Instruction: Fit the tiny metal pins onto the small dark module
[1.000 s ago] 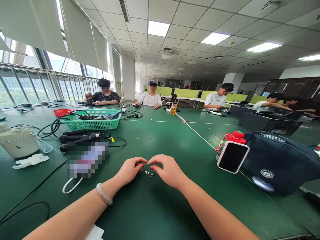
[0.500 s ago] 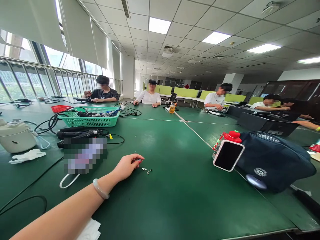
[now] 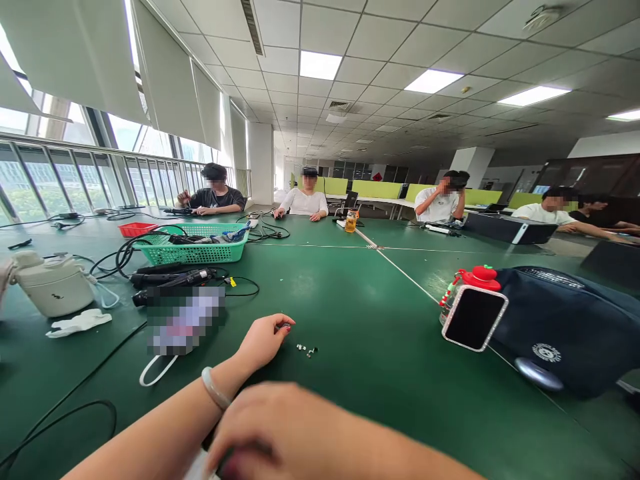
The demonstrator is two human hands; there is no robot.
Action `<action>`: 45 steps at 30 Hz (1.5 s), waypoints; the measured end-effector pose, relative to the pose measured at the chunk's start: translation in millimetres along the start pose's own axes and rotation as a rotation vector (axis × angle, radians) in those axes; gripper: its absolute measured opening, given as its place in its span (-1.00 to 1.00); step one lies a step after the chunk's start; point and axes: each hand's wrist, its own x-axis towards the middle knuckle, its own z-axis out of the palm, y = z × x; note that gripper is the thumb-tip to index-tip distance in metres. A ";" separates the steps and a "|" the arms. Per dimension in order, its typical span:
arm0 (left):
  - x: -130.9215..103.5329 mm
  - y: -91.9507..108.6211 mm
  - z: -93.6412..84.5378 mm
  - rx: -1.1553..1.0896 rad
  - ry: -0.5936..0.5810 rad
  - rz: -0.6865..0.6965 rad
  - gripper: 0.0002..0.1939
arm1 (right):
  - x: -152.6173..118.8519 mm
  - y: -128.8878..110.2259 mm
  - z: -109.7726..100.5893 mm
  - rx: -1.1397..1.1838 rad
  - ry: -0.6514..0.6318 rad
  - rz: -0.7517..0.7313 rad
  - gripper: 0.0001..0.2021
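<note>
Fingers [image 3: 277, 319] of your left hand [image 3: 263, 342] pinch a small piece [image 3: 287, 325] at the counter [image 3: 375, 333], left of the bits [image 3: 307, 350]; your blurred right hand [image 3: 275, 420] curls before your left forearm [image 3: 170, 413], its grip impossible to tell.

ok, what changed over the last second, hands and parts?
The right hand moved away from the small metal parts, out of view, then back in low, across the left forearm, near the white paper; blur hides whether it holds anything. A co-worker in white raised a hand to the face. Unchanged: left hand pinching a small dark item; parts on the table.
</note>
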 end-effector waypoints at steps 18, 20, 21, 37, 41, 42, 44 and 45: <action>-2.8 5.9 9.7 -0.359 -0.148 -0.032 -0.75 | -37.5 150.9 -5.7 -0.242 0.321 0.512 -0.88; -2.2 4.9 8.1 -0.350 -0.142 -0.024 -0.74 | -38.6 152.6 -5.7 -0.238 0.326 0.499 -0.87; -2.4 4.5 8.0 -0.351 -0.157 -0.021 -0.73 | -39.0 153.0 -5.6 -0.230 0.326 0.498 -0.87; -5.0 6.5 13.2 -0.397 -0.155 0.000 -0.67 | -39.7 145.9 -11.8 -0.159 0.499 0.437 -0.77; -6.9 9.1 13.4 -0.369 -0.153 0.034 -0.62 | -35.6 143.0 -9.1 -0.088 0.608 0.424 -0.83; -7.3 10.5 13.6 -0.390 -0.166 0.041 -0.61 | -34.6 143.1 -8.0 -0.064 0.639 0.428 -0.86; -8.1 13.5 13.8 -0.441 -0.195 0.057 -0.61 | -33.2 143.8 -6.3 -0.004 0.685 0.434 -0.91; -8.4 14.9 13.8 -0.464 -0.209 0.063 -0.61 | -32.6 144.1 -5.7 0.027 0.698 0.432 -0.92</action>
